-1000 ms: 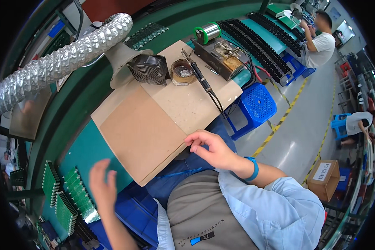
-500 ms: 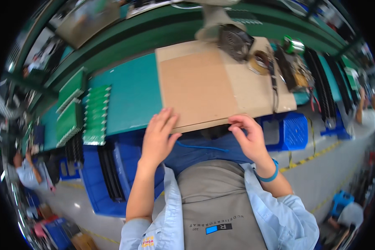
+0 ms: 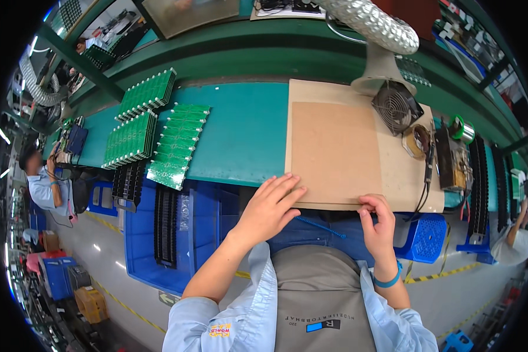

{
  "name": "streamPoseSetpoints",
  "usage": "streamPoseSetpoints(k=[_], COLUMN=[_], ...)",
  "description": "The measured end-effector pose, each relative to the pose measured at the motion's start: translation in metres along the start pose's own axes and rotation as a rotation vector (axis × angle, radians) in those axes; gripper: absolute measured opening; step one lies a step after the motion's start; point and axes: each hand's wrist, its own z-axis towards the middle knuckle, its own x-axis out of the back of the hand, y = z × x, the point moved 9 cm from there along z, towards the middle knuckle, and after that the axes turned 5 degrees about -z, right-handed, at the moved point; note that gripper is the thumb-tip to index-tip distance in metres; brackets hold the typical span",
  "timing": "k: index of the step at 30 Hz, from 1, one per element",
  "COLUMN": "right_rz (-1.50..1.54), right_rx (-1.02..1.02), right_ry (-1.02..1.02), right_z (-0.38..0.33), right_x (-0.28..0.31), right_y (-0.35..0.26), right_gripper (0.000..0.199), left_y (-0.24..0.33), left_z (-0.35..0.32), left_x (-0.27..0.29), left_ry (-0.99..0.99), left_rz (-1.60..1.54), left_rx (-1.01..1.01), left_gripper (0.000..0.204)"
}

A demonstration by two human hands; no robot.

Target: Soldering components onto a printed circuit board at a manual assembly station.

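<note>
One bare left hand, with fingers slightly apart, on the near-left corner of a brown rectangular cardboard sheet atop a tan board over a teal table; right hand at the near-right edge, with curled fingers, grip unclear. Seemingly at a steadying step, calling next for an even hold. Around: seated co-worker in light blue, stacked green circuit boards, black square fan.

PASSAGE: open stretch of teal surface between green circuit boards and cardboard sheet | CENTRE: flat sheet, low to cross | NEAR EDGE: gap between left hand and right hand | RIGHT, BLOCKED: fan, round container, soldering iron | FAR RIGHT CORNER: silver duct overhead | LEFT: stacked boards obstruct
</note>
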Motion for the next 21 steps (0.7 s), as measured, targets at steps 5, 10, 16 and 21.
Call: streamPoseSetpoints(k=[5,10,16,21], right_rz=[-0.05,-0.082,-0.066,-0.031], right_rx=[-0.063,-0.025,0.039,0.003], right_ry=[-0.035,-0.052,-0.096,-0.113], right_z=[0.009,0.021,0.036,0.041], right_x=[-0.005,-0.006,-0.02,-0.027], right_y=[-0.007,-0.01,-0.015,-0.006], right_gripper=[0.023,0.025,0.026,0.026], left_y=[-0.021,-0.075,-0.111,-0.178], left_z=[-0.022,-0.069,-0.133,-0.225], left_x=[0.042,0.136,0.193,0.183], left_ry=[0.03,0.391,0.575,0.872], left_rz=[0.021,0.193,0.422,0.012], left_rx=[0.076,0.425,0.759,1.141], left_gripper=[0.057,0.05,0.039,0.028])
